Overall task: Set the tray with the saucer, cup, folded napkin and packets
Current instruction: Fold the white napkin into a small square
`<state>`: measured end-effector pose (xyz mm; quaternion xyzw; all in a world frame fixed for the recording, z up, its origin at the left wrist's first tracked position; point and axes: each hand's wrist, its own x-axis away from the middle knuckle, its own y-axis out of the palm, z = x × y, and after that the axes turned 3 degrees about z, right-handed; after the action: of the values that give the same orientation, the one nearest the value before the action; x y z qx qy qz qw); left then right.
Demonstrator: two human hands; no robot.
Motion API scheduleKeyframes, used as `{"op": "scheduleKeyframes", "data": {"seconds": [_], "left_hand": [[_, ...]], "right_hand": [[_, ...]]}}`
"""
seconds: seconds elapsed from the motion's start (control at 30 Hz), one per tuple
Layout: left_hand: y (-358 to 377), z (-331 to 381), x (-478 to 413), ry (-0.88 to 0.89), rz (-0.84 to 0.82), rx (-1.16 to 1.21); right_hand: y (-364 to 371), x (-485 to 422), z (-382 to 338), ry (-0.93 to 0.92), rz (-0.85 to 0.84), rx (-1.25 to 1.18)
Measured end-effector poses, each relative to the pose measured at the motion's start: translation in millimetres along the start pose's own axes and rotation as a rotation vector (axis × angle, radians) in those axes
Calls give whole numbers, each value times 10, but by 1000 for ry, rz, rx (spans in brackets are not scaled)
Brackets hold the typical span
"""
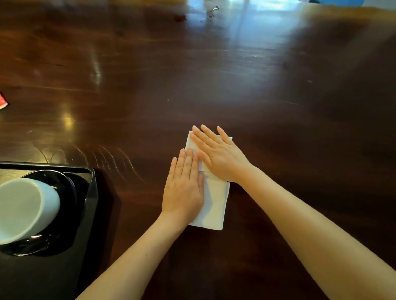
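A white folded napkin (216, 203) lies on the dark wooden table, right of the tray. My left hand (184, 188) presses flat on its left side, fingers straight and together. My right hand (218, 156) lies flat across its upper half, fingers pointing up-left. Neither hand grips anything. At the lower left a black tray (90, 205) holds a black saucer (68, 182), and a white cup (25, 207) stands on the saucer. A red and white packet (3, 102) peeks in at the left edge.
The dark glossy table (214, 75) stretches far back with window glare. Some small dark bits (212, 12) lie near the far edge, and a blue object (338, 2) shows at the top right.
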<state>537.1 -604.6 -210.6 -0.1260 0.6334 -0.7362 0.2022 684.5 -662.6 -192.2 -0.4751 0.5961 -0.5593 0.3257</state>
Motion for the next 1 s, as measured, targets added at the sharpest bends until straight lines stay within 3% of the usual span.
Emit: {"op": "scheduleKeyframes", "data": {"seconds": [0.13,0.33,0.4,0.5,0.8,0.9,1.0], "left_hand": [[1,-14,-10,-5,-6,-17],[21,-4,-8,3,-30,-24],[16,-12,-21,18,-44,-22],[14,-60,-29,42,-38,-16],[-179,-176,-12,70,-155,129],[-408,-384,165,257,-157,150],[-569,-596,413,456,-217,15]], "right_hand": [[10,320,368,180,11,-41],[-113,389,330,264,3,-73],[-127,448,156,235,67,-76],[34,604,-108,115,29,-74],[46,705,-97,166,-43,-171],[-116,862,-171,133,29,-238],[-114,1178,-400,-17,182,-97]]}}
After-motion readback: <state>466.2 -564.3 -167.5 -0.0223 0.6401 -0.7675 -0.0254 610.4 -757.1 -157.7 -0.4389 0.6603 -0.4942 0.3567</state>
